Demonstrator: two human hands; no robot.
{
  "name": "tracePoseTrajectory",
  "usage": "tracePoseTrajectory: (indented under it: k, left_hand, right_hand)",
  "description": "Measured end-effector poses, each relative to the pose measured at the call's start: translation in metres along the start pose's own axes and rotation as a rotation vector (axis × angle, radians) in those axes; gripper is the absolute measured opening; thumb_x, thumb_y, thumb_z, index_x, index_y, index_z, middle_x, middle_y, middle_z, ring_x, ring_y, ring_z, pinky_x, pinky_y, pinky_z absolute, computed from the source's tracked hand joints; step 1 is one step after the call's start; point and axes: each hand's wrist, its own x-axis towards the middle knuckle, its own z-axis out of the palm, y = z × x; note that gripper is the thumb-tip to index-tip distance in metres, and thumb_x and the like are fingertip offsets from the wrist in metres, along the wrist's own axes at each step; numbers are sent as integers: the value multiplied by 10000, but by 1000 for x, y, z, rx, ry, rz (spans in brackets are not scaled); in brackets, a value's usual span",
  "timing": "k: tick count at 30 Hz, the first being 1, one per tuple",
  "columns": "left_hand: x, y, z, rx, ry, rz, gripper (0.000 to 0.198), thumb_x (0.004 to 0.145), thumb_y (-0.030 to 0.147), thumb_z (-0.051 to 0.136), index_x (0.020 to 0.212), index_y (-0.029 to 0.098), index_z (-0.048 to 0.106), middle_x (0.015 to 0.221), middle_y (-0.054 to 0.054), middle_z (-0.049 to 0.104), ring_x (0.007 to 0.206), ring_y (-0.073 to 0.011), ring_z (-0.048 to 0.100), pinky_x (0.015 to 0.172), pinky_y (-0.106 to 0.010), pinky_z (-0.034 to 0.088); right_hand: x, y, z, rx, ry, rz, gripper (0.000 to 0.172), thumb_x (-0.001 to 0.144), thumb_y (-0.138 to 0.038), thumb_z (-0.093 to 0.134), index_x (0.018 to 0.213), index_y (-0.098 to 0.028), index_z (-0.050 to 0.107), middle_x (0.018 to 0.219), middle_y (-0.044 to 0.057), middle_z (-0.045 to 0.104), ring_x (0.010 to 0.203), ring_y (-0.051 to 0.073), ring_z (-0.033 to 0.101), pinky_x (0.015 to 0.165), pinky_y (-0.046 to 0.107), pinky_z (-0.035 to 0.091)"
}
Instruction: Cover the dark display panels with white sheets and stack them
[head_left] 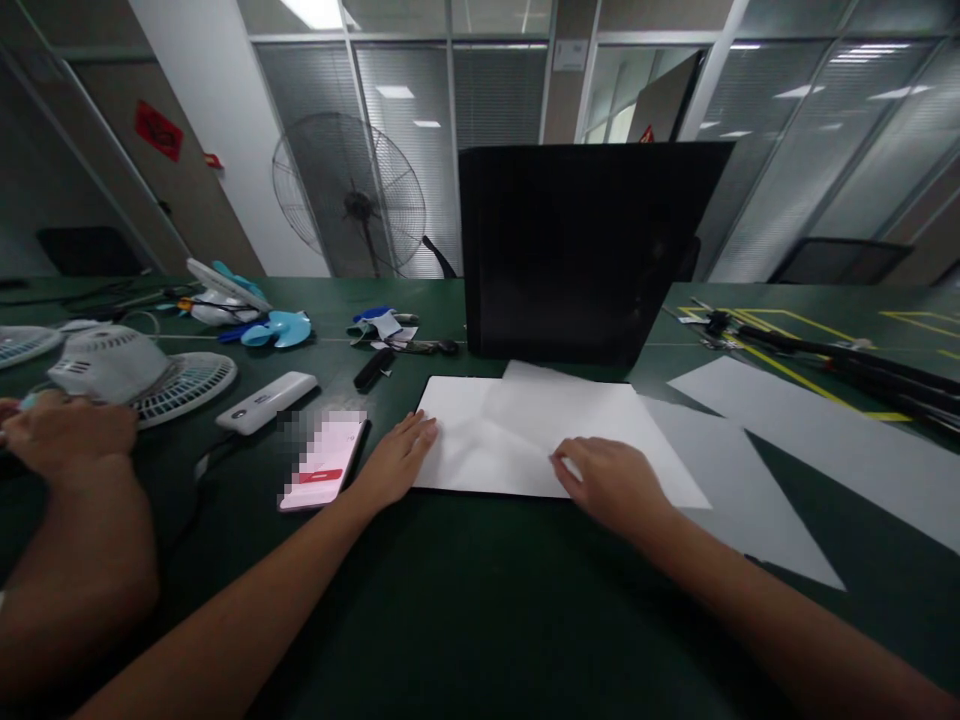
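Observation:
White sheets of paper (465,440) lie on a flat dark base whose edge shows along the front. A loose upper sheet (559,390) is slightly raised and bent over them, its far edge against the foot of a large black upright panel (577,250). My left hand (401,455) rests with fingers stretched out on the left edge of the paper. My right hand (611,485) has its fingers curled, with thumb and forefinger pinched at the loose sheet near the middle; the other fingertips are partly hidden.
More white sheets (825,430) lie at the right, beside black rods (840,365). At the left are a phone (326,460), a white power bank (268,402), fan parts (187,385) and light-blue blades (277,328). Another person's hand (71,435) is at far left.

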Motion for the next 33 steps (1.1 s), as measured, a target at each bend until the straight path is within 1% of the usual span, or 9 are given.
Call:
tracePoseTrajectory:
  k: [3,6,9,13,17,19,22,27,33]
  left_hand:
    - [1,-1,0,6,-7,-7,752,989,711,261,1490,205,501,1625,-79,378,1531,-255,288,1252,-462,229]
    - [3,-2,1,100,-32,31,827,896,731,488,1504,171,473,1643,-121,328,1536,-293,270,1247,-471,244]
    - [4,-2,1,152,-41,32,817,848,669,603,1497,188,478,1642,-118,332,1529,-309,284,1239,-480,269]
    - [5,1,-1,115,-17,2,717,868,599,601,1466,212,513,1614,-96,395,1506,-297,342,1233,-482,289]
    - [6,0,-3,74,12,-18,633,879,548,600,1415,213,574,1581,-82,452,1471,-293,411,1213,-473,339]
    - [7,-3,-2,51,24,-18,568,890,522,585,1363,210,624,1558,-83,483,1454,-286,439,1204,-466,357]
    - [9,-8,1,38,28,2,495,931,509,521,1299,217,676,1553,-81,486,1460,-268,430,1217,-447,335]
    - [9,-10,3,97,-23,9,658,916,614,527,1437,213,567,1629,-85,355,1528,-284,284,1237,-482,271]
    - [6,-5,1,176,-93,41,786,931,723,433,1539,225,441,1682,-99,188,1557,-319,152,1238,-521,219]
  right_hand:
    - [-5,-21,7,182,-76,-296,371,1010,-436,471,1179,-207,709,1183,99,718,1037,263,655,882,427,520]
    - [-9,-24,6,350,-84,-384,524,988,-538,500,1404,-234,597,1412,83,614,1224,270,590,1032,472,476]
    - [-5,-6,7,402,19,-225,547,991,-564,469,1432,-259,576,1412,75,615,1245,261,581,1071,478,453]
    - [8,53,16,129,141,230,553,1008,-518,405,1400,-177,594,1377,143,625,1274,316,557,1086,517,419]
    - [7,111,21,-93,-130,618,618,992,-559,388,1353,-100,591,1357,237,595,1247,393,564,992,563,462]
    - [4,123,19,-73,-233,680,591,991,-581,367,1195,-119,672,1218,232,657,1114,372,642,898,529,515]
    - [2,118,15,-67,-248,700,596,987,-607,332,1035,-149,709,1073,215,685,972,361,685,801,519,543]
    - [1,103,11,-96,-248,687,598,975,-614,331,975,-156,716,989,210,683,921,355,687,763,512,556]
    - [-1,109,14,-128,-232,717,588,965,-615,359,969,-141,708,946,199,680,896,359,689,740,519,554]
